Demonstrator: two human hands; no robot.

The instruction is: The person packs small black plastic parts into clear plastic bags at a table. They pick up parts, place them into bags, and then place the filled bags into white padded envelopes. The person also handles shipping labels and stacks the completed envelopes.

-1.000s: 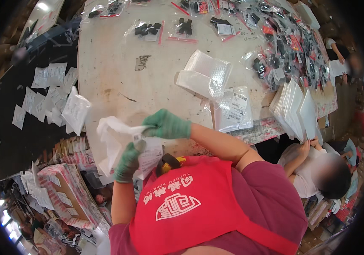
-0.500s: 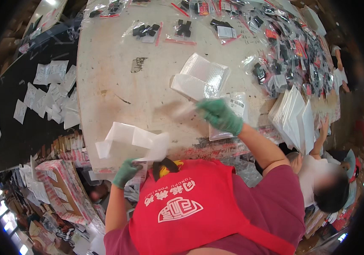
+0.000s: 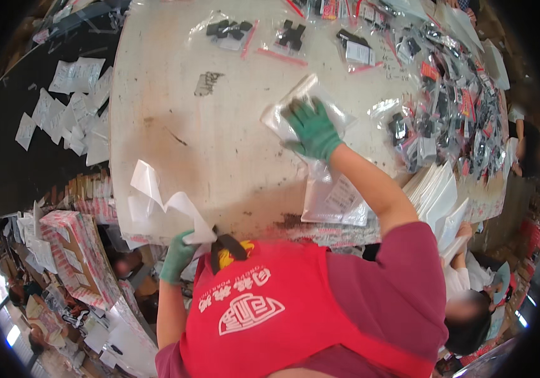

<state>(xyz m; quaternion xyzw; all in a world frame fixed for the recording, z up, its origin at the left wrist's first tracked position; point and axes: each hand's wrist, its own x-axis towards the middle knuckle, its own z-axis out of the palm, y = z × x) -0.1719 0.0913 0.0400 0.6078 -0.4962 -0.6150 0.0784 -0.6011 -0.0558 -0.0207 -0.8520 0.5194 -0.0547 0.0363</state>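
Note:
Both my hands wear green gloves. My right hand reaches out over the worn white table and lies on a small stack of clear plastic bags, fingers spread over it. My left hand is down at the table's near edge, close to my red apron, and grips a white crumpled bag or sheet that hangs over the edge. Another clear bag with a printed label lies flat under my right forearm.
Many small bags of black parts cover the table's right side, a few more lie at the far edge. A stack of white envelopes stands at right. Another person is at lower right. White packets lie on a dark surface left.
My right hand has left the white bag and stretched forward onto the clear bag stack. My left hand keeps the white bag and has dropped lower by the table edge.

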